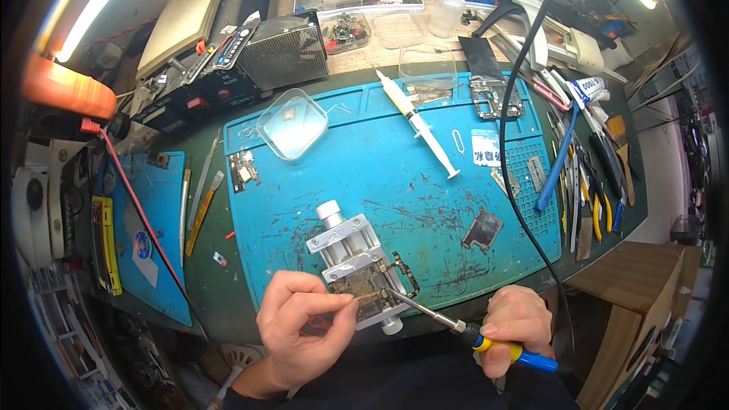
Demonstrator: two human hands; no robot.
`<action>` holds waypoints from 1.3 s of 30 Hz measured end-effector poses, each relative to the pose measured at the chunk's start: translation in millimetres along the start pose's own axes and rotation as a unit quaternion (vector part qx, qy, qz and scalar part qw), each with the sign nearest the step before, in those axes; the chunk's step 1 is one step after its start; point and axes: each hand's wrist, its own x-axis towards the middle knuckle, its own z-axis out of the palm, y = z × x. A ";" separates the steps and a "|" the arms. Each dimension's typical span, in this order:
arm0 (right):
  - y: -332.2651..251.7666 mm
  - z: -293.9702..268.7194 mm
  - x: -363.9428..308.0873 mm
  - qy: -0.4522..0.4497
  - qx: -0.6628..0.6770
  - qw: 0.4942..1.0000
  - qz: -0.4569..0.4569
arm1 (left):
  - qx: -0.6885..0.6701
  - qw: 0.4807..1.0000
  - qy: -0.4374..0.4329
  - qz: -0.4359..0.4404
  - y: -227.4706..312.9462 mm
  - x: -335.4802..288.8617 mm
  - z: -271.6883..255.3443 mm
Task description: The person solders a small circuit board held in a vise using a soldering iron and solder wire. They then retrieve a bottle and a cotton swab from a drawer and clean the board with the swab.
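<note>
Clearly, the left hand (pixel 307 326) is the nearer one to the circuit board (pixel 363 282), which sits in the grey metal clamp (pixel 339 234) on the blue mat (pixel 281 235). From this hand the board lies just beside, ahead and to the right; from the right hand (pixel 518 323) it lies farther, ahead and to the left. The left thumb and forefinger are closed in a pinch on a thin brown strip (pixel 369 298), pointing rightward over the board. The right hand is wrapped around the handle of the soldering iron (pixel 437 315), whose long axis runs up-left to the board. So strip and iron meet from opposite sides, near the strip's free end; whether the tip touches it, I cannot tell.
</note>
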 end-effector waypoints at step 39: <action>-5.9 3.3 12.5 -0.045 0.006 0.999 0.010 | -0.010 1.000 -0.027 -0.002 -0.3 -1.2 -4.1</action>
